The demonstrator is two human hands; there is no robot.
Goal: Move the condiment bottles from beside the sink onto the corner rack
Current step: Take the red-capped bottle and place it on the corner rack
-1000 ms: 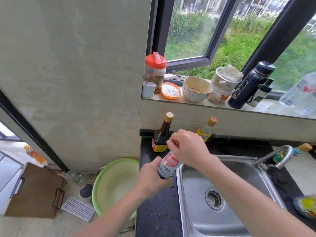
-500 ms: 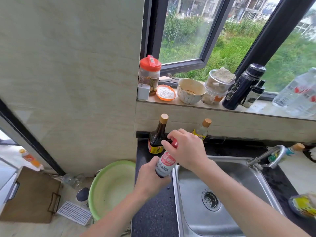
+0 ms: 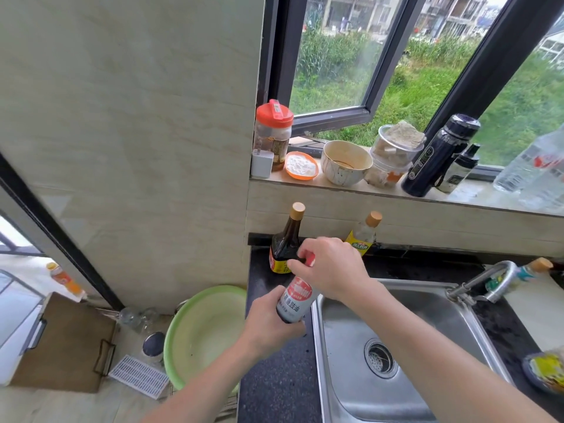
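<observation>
- The red-capped bottle (image 3: 294, 303) is held in both hands. It tilts with its top toward the far wall, above the dark tabletop (image 3: 274, 386) at the left rim of the sink (image 3: 341, 377).
- The step in hand looks like seating or checking the cap before the carry. To do it well, the lower hand should keep the body steady while the upper hand turns the cap firm.
- The bottle should then come upright, so nothing leaks on the way.
- A dark bottle (image 3: 285, 239) and a pale bottle with a yellow label (image 3: 363, 236) stand against the far wall, just behind the knuckles. A wide swing of the elbow or wrist could knock them.
- The corner rack does not show, so I cannot tell the path to it. A low, one-handed hold on the body would likely suit the carry.
- The left hand (image 3: 268, 325) has its grip clenched around the bottle's lower body, below the label, fingers curled round it.
- The right hand (image 3: 332, 270) has its grip over the top, thumb and fingers curled round the red cap (image 3: 310, 259), which peeks out between them.
</observation>
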